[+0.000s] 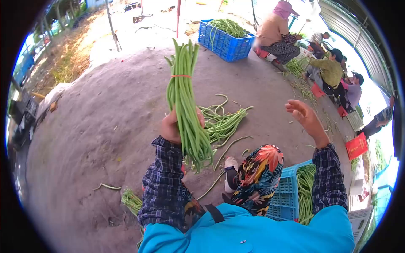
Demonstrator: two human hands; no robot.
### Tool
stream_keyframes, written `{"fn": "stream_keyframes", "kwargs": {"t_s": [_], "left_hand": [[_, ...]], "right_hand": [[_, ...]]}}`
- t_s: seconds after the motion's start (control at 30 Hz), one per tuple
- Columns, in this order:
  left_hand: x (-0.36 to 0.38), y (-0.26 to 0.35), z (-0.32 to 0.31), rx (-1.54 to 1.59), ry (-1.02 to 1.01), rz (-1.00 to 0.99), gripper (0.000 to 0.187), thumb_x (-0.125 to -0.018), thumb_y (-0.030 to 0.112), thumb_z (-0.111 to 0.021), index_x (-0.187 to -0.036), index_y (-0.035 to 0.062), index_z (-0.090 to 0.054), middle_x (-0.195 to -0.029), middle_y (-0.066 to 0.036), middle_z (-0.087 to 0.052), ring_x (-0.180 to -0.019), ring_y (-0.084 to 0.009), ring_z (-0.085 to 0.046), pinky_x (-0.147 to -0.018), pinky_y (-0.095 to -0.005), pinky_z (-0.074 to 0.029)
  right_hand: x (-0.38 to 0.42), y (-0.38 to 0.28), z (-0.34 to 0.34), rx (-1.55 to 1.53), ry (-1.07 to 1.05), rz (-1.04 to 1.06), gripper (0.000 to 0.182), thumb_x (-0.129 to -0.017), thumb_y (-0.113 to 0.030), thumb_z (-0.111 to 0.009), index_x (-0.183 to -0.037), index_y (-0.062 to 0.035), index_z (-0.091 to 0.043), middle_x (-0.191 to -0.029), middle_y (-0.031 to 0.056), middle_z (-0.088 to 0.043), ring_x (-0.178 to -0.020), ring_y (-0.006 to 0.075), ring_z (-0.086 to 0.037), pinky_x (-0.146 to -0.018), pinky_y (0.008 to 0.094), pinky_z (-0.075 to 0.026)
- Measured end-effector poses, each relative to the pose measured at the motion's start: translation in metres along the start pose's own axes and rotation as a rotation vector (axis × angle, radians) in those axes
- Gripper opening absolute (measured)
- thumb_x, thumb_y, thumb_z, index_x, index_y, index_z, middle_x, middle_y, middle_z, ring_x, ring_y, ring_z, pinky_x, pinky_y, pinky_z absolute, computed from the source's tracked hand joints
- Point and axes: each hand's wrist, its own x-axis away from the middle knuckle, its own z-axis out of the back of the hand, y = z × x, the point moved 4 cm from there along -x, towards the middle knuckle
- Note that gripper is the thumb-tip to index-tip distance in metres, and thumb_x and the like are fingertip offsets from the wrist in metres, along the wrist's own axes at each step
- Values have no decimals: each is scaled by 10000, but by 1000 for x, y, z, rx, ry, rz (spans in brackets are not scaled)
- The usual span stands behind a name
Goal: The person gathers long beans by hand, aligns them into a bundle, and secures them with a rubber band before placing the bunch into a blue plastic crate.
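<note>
We are clasping a red-banded bean bundle (184,99) in our left grip (170,128) and holding our right grip (307,120) loosely spread.

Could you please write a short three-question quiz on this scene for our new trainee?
1. Which hand holds the bundle of green beans?
2. True or false: a reddish band circles that bundle.
3. Choose one: the bean-filled crate at the top of the view is a) yellow; b) white; c) blue.

Key: 1. The left hand. 2. True. 3. c, blue.
</note>
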Motion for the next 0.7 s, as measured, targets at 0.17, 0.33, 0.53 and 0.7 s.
{"fn": "stream_keyframes", "kwargs": {"t_s": [0.17, 0.33, 0.53, 0.7], "left_hand": [[-15, -20, 6, 116, -79, 76, 458, -880, 407, -518, -1088, -2, -510, -918, -157, -584, -786, -266, -587, -694, -385, -499], [-13, -35, -14, -76, 274, 294, 411, -930, 396, -460, -1090, 23, -523, -887, -94, -599, -761, -194, -606, -691, -332, -518], [-30, -44, 12, -257, 443, 276, 394, -941, 400, -457, -1094, 44, -530, -893, -28, -590, -736, -103, -589, -604, -257, -505], [-36, -36, 6, -374, 341, 129, 354, -952, 321, -428, -1172, 52, -494, -982, -39, -591, -816, -113, -587, -699, -271, -495]], "right_hand": [[-95, -76, -142, -436, -383, 227, 738, -838, -466, -605, -1355, -5, -349, -1226, 137, -540, -1145, 214, -517, -974, 349, -395], [-125, -75, -196, -946, -506, 158, 619, -840, -352, -654, -1286, -8, -399, -1109, 102, -557, -1024, 175, -550, -909, 298, -445], [-149, -42, -188, -863, -167, 122, 561, -793, -309, -727, -1181, 8, -475, -1030, 66, -574, -983, 145, -563, -852, 278, -465], [-155, -38, -181, -633, -52, 137, 545, -796, -344, -722, -1141, 15, -501, -967, 63, -595, -882, 130, -585, -791, 269, -480]]}}
